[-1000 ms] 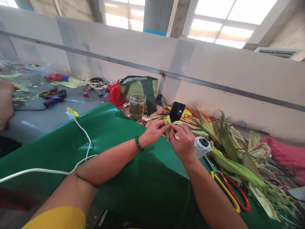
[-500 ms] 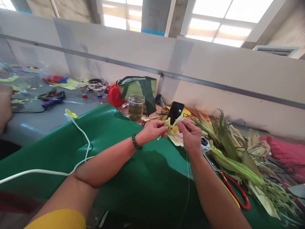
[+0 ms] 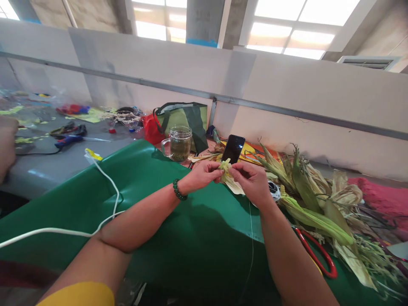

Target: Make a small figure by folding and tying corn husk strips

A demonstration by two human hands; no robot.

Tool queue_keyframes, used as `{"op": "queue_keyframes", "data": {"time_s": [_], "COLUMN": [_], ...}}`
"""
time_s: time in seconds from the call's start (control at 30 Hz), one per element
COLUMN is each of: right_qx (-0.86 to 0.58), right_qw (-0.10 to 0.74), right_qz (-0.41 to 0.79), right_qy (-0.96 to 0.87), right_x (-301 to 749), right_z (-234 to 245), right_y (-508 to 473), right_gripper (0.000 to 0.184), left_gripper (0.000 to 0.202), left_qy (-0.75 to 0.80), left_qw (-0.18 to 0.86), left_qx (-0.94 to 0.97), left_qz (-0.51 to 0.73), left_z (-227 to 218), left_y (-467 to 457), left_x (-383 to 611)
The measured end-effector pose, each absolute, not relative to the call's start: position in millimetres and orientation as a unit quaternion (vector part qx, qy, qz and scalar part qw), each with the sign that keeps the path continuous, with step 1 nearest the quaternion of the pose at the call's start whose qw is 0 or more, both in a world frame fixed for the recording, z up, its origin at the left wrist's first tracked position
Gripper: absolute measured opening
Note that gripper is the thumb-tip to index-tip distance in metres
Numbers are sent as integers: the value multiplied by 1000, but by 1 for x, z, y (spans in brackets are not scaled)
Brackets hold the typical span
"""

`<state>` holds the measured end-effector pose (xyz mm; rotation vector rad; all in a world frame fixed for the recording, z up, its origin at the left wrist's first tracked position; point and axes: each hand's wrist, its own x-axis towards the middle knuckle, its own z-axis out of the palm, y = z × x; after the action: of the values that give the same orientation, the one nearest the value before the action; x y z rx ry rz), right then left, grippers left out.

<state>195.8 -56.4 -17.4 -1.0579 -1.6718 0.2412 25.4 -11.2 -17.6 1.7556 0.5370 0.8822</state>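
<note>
Both of my hands meet over the green table cover (image 3: 178, 238) and pinch a small folded piece of pale green corn husk (image 3: 227, 166). My left hand (image 3: 204, 175), with a green bead bracelet on its wrist, grips the husk's left side. My right hand (image 3: 252, 182) is closed on its right side, and more pale husk (image 3: 236, 187) hangs below the fingers. A thin white thread (image 3: 251, 238) runs down beside my right forearm. A white spool of thread (image 3: 274, 190) lies just right of my right hand, partly hidden by it.
A heap of corn husks (image 3: 312, 195) lies to the right, with red-handled scissors (image 3: 318, 253) in front. Behind my hands stand a propped dark phone (image 3: 233, 148), a glass mug of tea (image 3: 179, 143) and a green bag (image 3: 187, 117). A white cable (image 3: 105, 178) crosses the left. Another person's hand (image 3: 6, 140) shows at far left.
My hands have drawn close together again on the husk, folding it tighter. The spool, near my right wrist a second ago, now lies behind my right hand. The view shifted slightly.
</note>
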Motion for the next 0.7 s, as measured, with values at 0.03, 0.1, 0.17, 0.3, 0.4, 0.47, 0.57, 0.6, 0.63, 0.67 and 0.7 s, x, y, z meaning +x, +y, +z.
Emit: {"op": "queue_keyframes", "data": {"time_s": [0.03, 0.1, 0.17, 0.3, 0.4, 0.47, 0.57, 0.6, 0.63, 0.67, 0.7], "right_qx": [-448, -450, -440, -400, -403, -411, -427, -433, -437, -440, -442], "right_qw": [543, 548, 542, 495, 450, 439, 485, 502, 515, 521, 522], "right_qz": [84, 25, -59, -204, -263, -280, -238, -208, -177, -149, -126], "right_qy": [-706, -705, -713, -744, -752, -748, -725, -719, -716, -716, -719], "right_x": [196, 194, 190, 183, 181, 181, 182, 183, 183, 183, 184], "right_z": [-19, -22, -25, -30, -33, -35, -36, -36, -35, -34, -33], "right_y": [-56, -57, -58, -62, -62, -60, -58, -57, -57, -57, -58], "right_gripper": [11, 9, 9, 16, 20, 22, 20, 19, 18, 17, 16], "left_gripper": [25, 25, 24, 21, 19, 21, 22, 21, 21, 20, 20], "left_qy": [225, 229, 234, 245, 244, 244, 251, 253, 256, 258, 259], "left_qw": [523, 520, 518, 517, 514, 508, 511, 514, 517, 517, 515], "left_qx": [734, 733, 730, 722, 721, 722, 714, 710, 708, 707, 707], "left_qz": [370, 375, 381, 388, 395, 402, 408, 408, 409, 409, 409], "left_z": [-18, -18, -18, -19, -20, -21, -21, -21, -20, -20, -20], "left_y": [-11, -11, -11, -11, -11, -11, -11, -11, -11, -11, -12], "left_x": [25, 25, 24, 25, 26, 26, 27, 28, 28, 28, 28]}}
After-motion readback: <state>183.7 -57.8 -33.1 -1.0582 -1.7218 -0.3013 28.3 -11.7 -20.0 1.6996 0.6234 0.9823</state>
